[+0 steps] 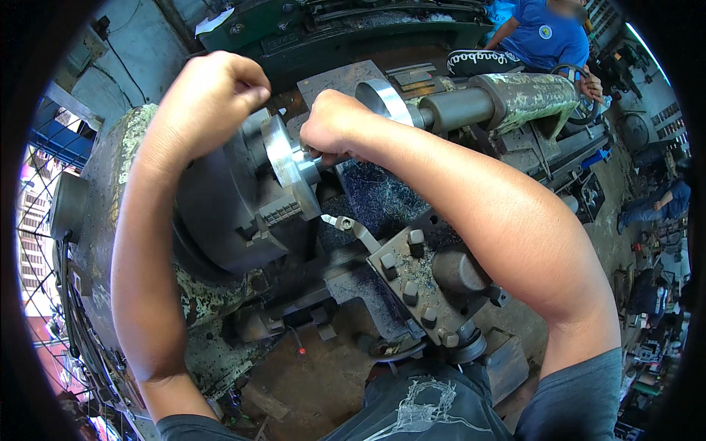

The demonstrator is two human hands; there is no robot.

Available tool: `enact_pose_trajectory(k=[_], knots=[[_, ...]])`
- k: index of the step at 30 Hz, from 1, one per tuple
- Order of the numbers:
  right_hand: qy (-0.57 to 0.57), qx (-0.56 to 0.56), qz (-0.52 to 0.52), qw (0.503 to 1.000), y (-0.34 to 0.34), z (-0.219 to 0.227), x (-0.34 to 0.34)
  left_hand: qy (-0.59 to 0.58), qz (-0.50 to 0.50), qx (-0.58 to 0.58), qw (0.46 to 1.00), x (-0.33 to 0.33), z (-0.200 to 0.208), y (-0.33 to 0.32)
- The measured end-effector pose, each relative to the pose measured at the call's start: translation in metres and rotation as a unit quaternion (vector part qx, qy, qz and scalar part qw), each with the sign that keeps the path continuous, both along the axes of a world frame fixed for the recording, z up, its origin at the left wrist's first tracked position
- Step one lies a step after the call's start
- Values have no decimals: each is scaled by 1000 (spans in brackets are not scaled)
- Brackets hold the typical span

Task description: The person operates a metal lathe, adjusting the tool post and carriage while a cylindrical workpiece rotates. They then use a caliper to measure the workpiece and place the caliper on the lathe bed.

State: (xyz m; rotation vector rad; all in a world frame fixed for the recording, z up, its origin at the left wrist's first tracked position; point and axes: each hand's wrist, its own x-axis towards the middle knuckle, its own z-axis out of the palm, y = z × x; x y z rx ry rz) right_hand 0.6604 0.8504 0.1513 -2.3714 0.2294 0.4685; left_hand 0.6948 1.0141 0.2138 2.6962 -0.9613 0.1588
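Your right grip (331, 125) curls closely at the flanged metal workpiece (282, 158), just left of it; I cannot tell whether those fingers hold anything. Your left grip (209, 95), loosely curled, hangs above the chuck (217, 198), which seems to clamp the workpiece to keep it centred. Below your right grip, the tool post (415, 268) bolts the cutting tool (359, 232), probably for rigidity.

White lettering (483, 58) along black trouser leg (478, 71); round emblem (545, 31) on blue shirt (557, 46)
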Motion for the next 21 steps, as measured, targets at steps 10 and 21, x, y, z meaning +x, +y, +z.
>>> enact_pose_trajectory(k=[10,21], knots=[[13,-1,-10,1000,1,-4,3,-37,-28,1,999,-6,-2,-5],[-18,1,7,1000,-1,-11,5,-24,30,-9,999,-7,5,-6]])
